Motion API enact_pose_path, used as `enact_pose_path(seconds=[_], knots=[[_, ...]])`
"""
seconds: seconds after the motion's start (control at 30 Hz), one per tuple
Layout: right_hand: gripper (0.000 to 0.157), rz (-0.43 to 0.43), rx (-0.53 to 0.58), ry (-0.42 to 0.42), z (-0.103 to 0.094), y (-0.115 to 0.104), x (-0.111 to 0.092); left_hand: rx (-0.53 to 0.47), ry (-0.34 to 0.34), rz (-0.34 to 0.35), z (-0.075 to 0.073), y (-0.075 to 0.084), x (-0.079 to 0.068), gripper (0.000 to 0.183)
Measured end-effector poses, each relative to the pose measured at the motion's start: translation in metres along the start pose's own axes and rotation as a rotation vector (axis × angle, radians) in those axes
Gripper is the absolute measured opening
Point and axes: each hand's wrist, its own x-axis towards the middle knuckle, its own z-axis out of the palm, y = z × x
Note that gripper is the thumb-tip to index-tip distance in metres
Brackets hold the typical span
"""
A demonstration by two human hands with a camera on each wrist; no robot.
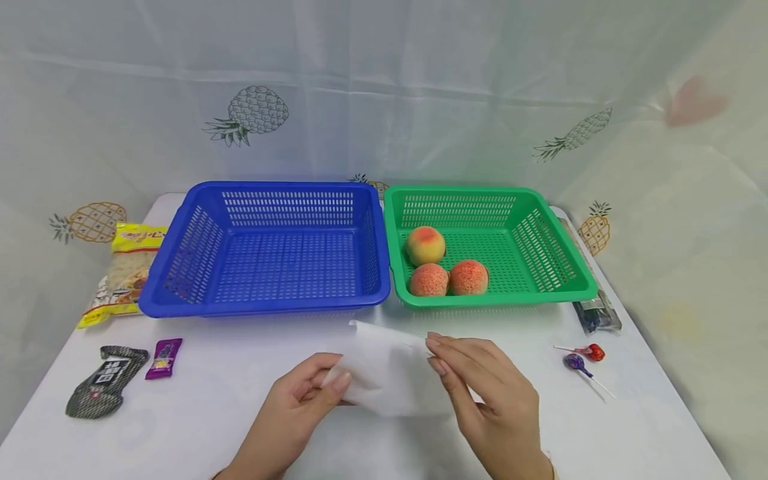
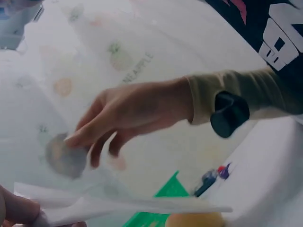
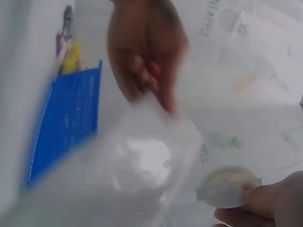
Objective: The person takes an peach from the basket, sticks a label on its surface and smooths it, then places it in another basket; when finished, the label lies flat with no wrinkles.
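My left hand (image 1: 294,410) pinches a thin white translucent bag (image 1: 396,380) by its near left side, in front of the baskets. The bag spreads toward my right hand (image 1: 489,393) and looks blurred in the right wrist view. Between thumb and fingers, my right hand holds a round, pale, flat piece (image 3: 229,187) with a patterned middle and small dark tabs at its sides. In the left wrist view this round piece (image 2: 66,153) shows beyond the bag's edge. I cannot tell what kind of thing it is.
A blue basket (image 1: 264,310) stands behind my hands, beside a green basket (image 1: 498,301) holding three peaches (image 1: 426,245). A yellow snack bag (image 1: 126,277), dark packet (image 1: 105,387) and purple packet (image 1: 163,359) lie left; two lollipops (image 1: 575,362) and another packet (image 1: 597,313) lie right.
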Motion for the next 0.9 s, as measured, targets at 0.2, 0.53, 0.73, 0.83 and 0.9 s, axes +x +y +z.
enact_pose_path(seconds=[0.2,0.53,0.73,0.83,0.9], knots=[[0.026,0.183,-0.083,0.051,-0.024,0.019,-0.011,-0.022,0.133,-0.088,-0.044,-0.019,-0.007,0.033],[0.028,0.317,-0.167,0.083,-0.048,0.049,-0.031,0.373,0.384,-0.350,-0.103,-0.051,-0.016,0.058],[0.025,0.274,-0.087,0.065,-0.045,0.046,-0.025,0.996,0.391,-0.371,-0.095,-0.065,-0.012,0.063],[0.025,0.275,-0.109,0.057,-0.046,0.047,-0.026,1.122,0.395,-0.280,-0.082,-0.070,-0.010,0.062],[0.026,0.290,-0.136,0.047,-0.047,0.050,-0.030,1.179,0.408,-0.089,-0.073,-0.073,-0.008,0.062]])
